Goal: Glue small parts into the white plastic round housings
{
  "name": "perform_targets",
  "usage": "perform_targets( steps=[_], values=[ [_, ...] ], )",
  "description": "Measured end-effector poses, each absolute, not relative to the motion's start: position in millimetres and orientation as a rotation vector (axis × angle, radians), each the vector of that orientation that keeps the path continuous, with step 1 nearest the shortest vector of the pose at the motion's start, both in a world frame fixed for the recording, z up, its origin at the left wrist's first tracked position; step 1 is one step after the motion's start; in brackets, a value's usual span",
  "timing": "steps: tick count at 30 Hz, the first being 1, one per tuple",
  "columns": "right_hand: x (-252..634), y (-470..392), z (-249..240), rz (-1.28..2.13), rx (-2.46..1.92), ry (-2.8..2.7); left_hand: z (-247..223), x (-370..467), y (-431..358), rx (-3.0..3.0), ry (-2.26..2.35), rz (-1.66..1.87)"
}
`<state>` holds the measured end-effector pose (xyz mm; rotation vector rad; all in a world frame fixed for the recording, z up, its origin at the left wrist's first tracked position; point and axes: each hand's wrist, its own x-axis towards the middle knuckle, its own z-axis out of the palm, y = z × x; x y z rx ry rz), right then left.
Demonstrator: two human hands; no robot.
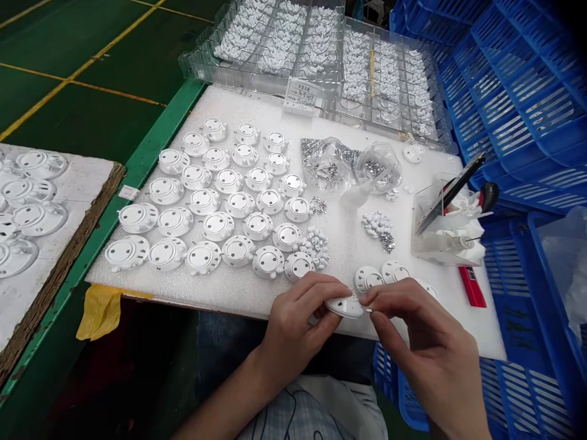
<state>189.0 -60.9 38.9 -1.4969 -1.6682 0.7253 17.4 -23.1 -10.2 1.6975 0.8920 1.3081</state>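
Observation:
At the front edge of the white foam sheet, my left hand [305, 324] is closed around a round white disc part [345, 307], which is tilted on its side. The thumb and forefinger of my right hand [422, 342] pinch a tiny white piece [368, 310] at the disc's right rim. Just behind my hands lie a few more white discs [368, 278]. Rows of similar discs [238, 251] with dark dots cover the left half of the foam sheet [284, 300]. Small white pieces [316, 244] are heaped beside them.
Bags of metal bits [326, 171] sit mid-sheet, with a white bottle [355, 195] nearby. Clear trays of white parts [284, 36] stand behind. To the right are a clear tool box [424, 244], a red object [472, 287] and blue crates [523, 104]. Another board [92, 183] is left.

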Motion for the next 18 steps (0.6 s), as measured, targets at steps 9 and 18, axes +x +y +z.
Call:
perform_targets(
  steps=[9,18],
  values=[
    [183.4,-61.4,38.3,0.665,-1.479,-1.754,-11.1,23.2,-27.4,1.721,1.005,1.347],
    [183.9,-58.0,38.1,0.614,-1.479,-1.828,-15.4,23.1,-28.4,1.771,1.031,1.367]
  ],
)
